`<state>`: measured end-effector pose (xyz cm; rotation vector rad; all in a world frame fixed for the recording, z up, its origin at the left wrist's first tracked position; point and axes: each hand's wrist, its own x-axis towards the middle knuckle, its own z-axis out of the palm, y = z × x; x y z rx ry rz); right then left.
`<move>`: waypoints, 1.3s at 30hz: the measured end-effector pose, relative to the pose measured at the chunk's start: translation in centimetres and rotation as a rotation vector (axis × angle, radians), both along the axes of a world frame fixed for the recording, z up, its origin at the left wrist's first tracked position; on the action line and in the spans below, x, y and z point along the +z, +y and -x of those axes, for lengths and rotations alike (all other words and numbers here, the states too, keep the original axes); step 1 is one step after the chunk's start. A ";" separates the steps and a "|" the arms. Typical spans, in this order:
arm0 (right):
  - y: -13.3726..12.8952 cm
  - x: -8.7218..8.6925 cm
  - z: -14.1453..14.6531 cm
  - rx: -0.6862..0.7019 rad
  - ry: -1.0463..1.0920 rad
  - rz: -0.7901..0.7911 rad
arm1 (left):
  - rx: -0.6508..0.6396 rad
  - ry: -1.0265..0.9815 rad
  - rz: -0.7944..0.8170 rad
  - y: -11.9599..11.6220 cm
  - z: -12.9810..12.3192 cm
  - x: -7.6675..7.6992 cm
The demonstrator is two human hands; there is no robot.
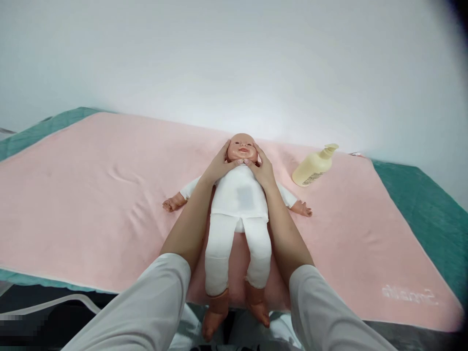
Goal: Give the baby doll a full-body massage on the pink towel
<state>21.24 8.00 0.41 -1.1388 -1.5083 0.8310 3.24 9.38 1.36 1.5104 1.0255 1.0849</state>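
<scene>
A baby doll [239,195] in a white outfit lies on its back on a pink blanket [91,195], its head away from me and its bare feet towards me. My left hand [220,165] is against the left side of the doll's head, thumb at the chin. On the right side, my right hand [263,166] cups the head in the same way, its thumb also under the chin. Both hands hold the head between them, and the two thumb tips are close together. The doll's arms are spread outward beneath my forearms.
A pale yellow pump bottle [312,167] stands on the blanket to the right of the doll. Under the blanket, a green cover [424,209] shows at the sides. Behind is a white wall [234,63]. A pale tube [54,303] curves at the lower left.
</scene>
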 end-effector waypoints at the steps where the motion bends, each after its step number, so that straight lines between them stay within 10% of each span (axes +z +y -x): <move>1: 0.0 0.0 0.0 -0.007 -0.006 -0.002 | 0.012 0.007 -0.008 0.1 0.0 -0.1; 39: 0.4 0.5 -2.1 0.180 -0.007 0.035 | -0.040 0.157 0.017 0.0 1.3 0.6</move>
